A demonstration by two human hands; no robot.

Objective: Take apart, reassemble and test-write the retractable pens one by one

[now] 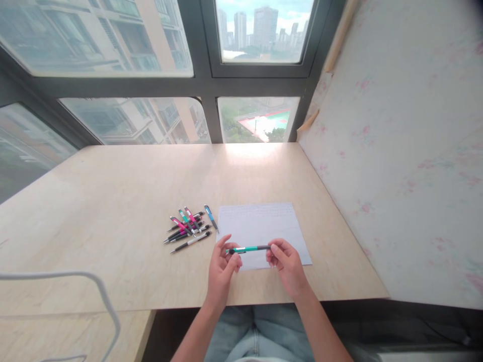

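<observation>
At the far left, a thin white wire frame curves over the near corner of the light wooden desk, and the broad stretch of desk beyond it toward the window lies bare. Left of centre lies a loose pile of pens, pink, teal, blue and dark ones fanned out and overlapping, most with their long axes running from lower left to upper right; a blue pen at the pile's right edge lies steeper, just beside the left edge of the sheet of paper. The sheet lies flat, its near edge close to the desk's front edge, with faint lines of writing along its top.

The left hand pinches the left end of a teal and dark pen between thumb and fingertips, closed narrowly on it. The pen is held above the near part of the paper, its long axis almost level, running left to right across the view, teal section toward the left, dark section toward the right. The right hand grips the right end the same way, fingers curled tight around it. Both forearms come up from the front edge of the desk, over the person's jeans.

To the right, a strip of bare desk runs from the paper to the pale, pink-flecked wall panel, which closes off that side.
</observation>
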